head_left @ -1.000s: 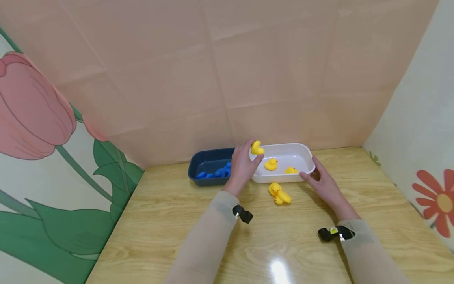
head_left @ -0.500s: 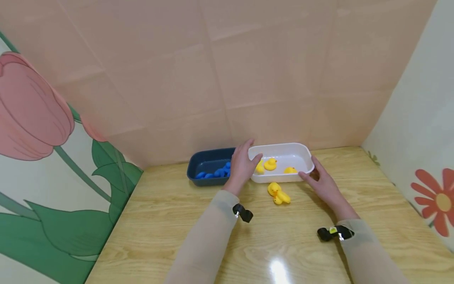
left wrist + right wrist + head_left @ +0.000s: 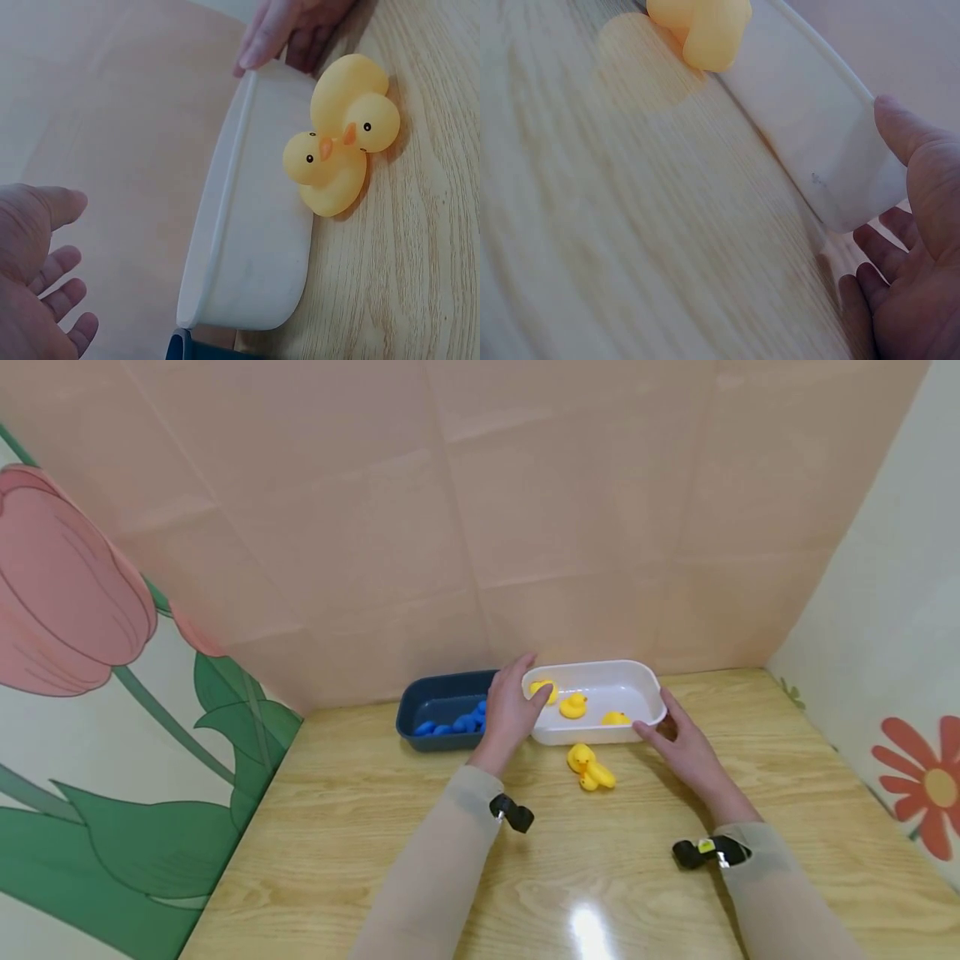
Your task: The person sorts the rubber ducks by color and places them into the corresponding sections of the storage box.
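- A person's left hand [image 3: 512,710] hovers at the left end of a white tub [image 3: 637,681], fingers loose and spread, holding nothing.
- The right hand [image 3: 686,752] rests against the tub's right end, thumb on the rim and fingers relaxed.
- Three yellow ducks [image 3: 573,705] sit inside the tub.
- Two more ducks [image 3: 589,768] lie touching each other on the wooden table [image 3: 360,827], just in front of the tub, seemingly left to collect.
- A dark blue tub [image 3: 438,700] beside it holds blue pieces [image 3: 457,725].
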Demonstrator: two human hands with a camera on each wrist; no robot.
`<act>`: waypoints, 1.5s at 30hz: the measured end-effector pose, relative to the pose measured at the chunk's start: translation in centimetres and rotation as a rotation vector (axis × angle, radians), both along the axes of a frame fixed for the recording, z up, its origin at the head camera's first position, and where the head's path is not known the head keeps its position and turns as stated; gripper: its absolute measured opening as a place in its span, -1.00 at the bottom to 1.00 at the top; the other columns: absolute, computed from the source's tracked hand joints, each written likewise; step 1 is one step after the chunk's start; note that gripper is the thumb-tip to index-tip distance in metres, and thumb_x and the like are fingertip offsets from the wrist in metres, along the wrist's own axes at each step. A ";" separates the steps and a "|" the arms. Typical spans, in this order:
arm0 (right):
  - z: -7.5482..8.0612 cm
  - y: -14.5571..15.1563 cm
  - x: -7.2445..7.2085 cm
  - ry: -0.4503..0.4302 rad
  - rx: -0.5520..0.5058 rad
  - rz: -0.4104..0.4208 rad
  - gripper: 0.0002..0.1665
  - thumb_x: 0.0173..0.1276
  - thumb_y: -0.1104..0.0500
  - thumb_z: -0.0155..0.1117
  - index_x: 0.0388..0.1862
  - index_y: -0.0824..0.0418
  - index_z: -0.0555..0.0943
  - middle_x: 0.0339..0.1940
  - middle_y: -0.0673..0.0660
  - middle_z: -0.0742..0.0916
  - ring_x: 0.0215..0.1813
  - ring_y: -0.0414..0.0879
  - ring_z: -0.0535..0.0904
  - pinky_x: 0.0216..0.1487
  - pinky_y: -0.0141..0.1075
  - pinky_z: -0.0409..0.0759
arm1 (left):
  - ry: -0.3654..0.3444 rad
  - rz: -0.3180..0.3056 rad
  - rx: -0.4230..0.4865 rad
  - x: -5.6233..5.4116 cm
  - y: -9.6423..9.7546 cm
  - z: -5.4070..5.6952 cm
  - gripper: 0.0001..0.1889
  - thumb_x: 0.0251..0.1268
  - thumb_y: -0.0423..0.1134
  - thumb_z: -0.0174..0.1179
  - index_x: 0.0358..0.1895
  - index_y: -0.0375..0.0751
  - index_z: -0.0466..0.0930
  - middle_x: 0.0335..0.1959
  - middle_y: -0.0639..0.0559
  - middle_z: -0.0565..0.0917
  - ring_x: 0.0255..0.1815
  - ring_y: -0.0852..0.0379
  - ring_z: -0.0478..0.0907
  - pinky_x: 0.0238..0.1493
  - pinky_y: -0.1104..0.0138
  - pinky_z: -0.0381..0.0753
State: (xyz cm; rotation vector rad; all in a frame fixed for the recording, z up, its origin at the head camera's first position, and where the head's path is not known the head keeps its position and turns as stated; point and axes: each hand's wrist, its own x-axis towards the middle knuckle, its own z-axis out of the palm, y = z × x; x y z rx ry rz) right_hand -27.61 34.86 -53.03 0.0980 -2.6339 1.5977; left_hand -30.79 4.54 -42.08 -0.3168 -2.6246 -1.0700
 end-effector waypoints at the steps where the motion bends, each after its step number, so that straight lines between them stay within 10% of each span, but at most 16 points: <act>1: 0.0 0.0 0.0 0.001 0.002 -0.002 0.27 0.66 -0.32 0.30 0.90 0.00 -0.31 0.80 0.47 0.12 0.73 0.52 0.10 0.62 0.44 0.14 | 0.004 -0.003 0.000 0.1 0.0 0.0 -0.36 0.60 -0.05 0.41 0.64 0.02 0.49 0.52 0.08 0.61 0.54 -0.03 0.47 0.56 0.08 0.47; 28: 0.2 0.0 0.0 0.003 0.009 0.000 0.27 0.66 -0.33 0.28 0.89 0.04 -0.32 0.79 0.49 0.12 0.73 0.54 0.08 0.62 0.46 0.10 | 0.015 -0.080 0.072 4.8 -0.3 -2.1 -0.40 0.60 -0.11 0.42 0.61 -0.03 0.52 0.51 0.02 0.62 0.56 -0.08 0.45 0.59 0.01 0.43; 45: -0.1 0.0 -0.3 -0.018 0.008 -0.006 0.30 0.60 -0.42 0.28 0.89 -0.09 -0.33 0.83 0.40 0.06 0.76 0.50 0.02 0.64 0.46 0.05 | -0.103 -0.200 0.034 8.0 1.2 -4.9 -0.39 0.58 -0.03 0.43 0.61 0.15 0.53 0.56 0.17 0.55 0.57 0.06 0.43 0.57 0.07 0.46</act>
